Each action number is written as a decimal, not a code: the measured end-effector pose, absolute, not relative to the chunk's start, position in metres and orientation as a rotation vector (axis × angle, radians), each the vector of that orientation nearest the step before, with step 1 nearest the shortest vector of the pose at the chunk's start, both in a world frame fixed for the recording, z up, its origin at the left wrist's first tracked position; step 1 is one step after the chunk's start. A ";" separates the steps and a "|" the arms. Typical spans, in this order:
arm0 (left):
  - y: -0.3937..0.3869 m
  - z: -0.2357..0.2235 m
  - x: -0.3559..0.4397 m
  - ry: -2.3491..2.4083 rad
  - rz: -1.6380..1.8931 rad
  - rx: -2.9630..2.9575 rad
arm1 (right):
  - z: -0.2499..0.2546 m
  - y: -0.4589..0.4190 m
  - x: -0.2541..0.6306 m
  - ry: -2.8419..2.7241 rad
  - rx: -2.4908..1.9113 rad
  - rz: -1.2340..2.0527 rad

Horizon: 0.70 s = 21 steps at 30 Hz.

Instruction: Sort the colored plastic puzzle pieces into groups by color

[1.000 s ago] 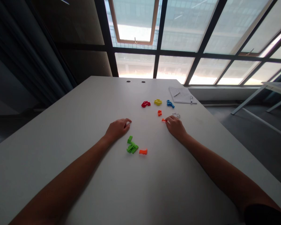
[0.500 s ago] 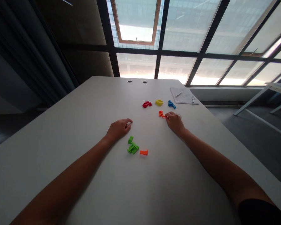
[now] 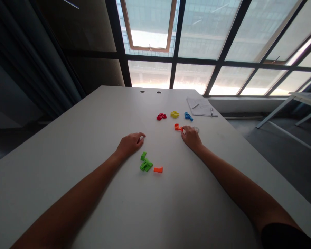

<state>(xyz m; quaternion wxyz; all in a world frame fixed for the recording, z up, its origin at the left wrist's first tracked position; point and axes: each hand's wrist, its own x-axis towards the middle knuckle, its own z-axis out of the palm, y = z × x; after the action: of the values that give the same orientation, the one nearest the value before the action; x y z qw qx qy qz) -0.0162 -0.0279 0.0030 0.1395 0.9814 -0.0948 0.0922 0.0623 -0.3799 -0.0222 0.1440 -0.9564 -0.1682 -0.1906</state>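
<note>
Risking orange pc (image 3: 178, 127) slipping from fingertips of R hand (image 3: 191, 137), grip unclear, and knocking clear pc (image 3: 196, 129) just beside, or curled, empty-looking L hand (image 3: 129, 145) brushing green pcs (image 3: 146, 165) through careless sweep.

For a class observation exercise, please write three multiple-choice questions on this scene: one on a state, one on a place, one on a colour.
1. How does the white sheet of paper lie?
A. Flat on the white table
B. Rolled up
C. Taped to the window

2. Where is the yellow plastic piece?
A. On the paper
B. Beside the green pieces
C. Between the red plastic piece and the blue plastic piece

3. What colour is the piece at the right hand's fingers?
A. Green
B. Orange
C. Yellow

Answers:
1. A: the sheet lies flat on the tabletop.
2. C: the yellow piece sits in the row between those two.
3. B: the small orange plastic piece shows at the fingertips.
</note>
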 end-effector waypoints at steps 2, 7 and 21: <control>-0.027 0.002 -0.015 -0.277 0.274 2.835 | -0.024 -0.381 0.062 -0.497 -2.731 -0.570; -0.026 -0.001 -0.014 -0.292 0.273 2.836 | -0.026 -0.381 0.055 -0.503 -2.580 -0.663; -0.028 0.004 -0.017 -0.289 0.284 2.832 | -0.002 -0.313 -0.062 -1.651 -2.051 -0.210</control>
<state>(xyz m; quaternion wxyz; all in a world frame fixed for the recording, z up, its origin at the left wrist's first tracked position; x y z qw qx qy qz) -0.0168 -0.0279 0.0039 0.1398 0.9802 -0.1000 0.0983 -0.0621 -0.3133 -0.0015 0.2479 -0.7523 -0.6056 -0.0769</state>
